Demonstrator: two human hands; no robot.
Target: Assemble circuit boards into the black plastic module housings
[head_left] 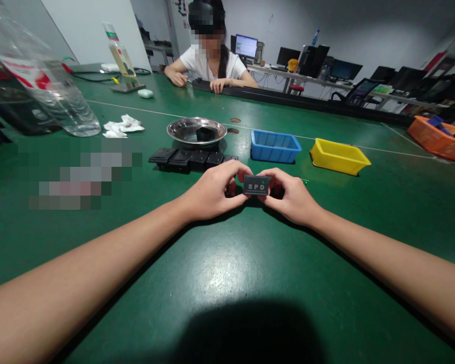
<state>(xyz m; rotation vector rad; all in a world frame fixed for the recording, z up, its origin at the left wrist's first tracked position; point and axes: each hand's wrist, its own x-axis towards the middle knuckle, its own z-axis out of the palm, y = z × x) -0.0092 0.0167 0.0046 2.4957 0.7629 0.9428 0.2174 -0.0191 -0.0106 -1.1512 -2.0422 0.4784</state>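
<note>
Between my two hands is a small black box marked "SPD" (256, 185), its lettered face turned toward me and a green dot at its upper right. My left hand (220, 189) pinches its left end with thumb and fingers. On the right end, my right hand (288, 196) grips it the same way. Just beyond my left hand lies a row of several black cases (189, 160) on the green table (227, 268). A round metal dish (178, 132) behind them holds a black part (205, 133).
A blue bin (275, 146) and a yellow bin (339, 156) stand past my right hand. Bottles (68, 101) and crumpled tissue (123, 125) are at the left. An orange basket (432, 139) sits far right. Across the table, a person (231, 65) rests their hands by a long black rail (288, 98).
</note>
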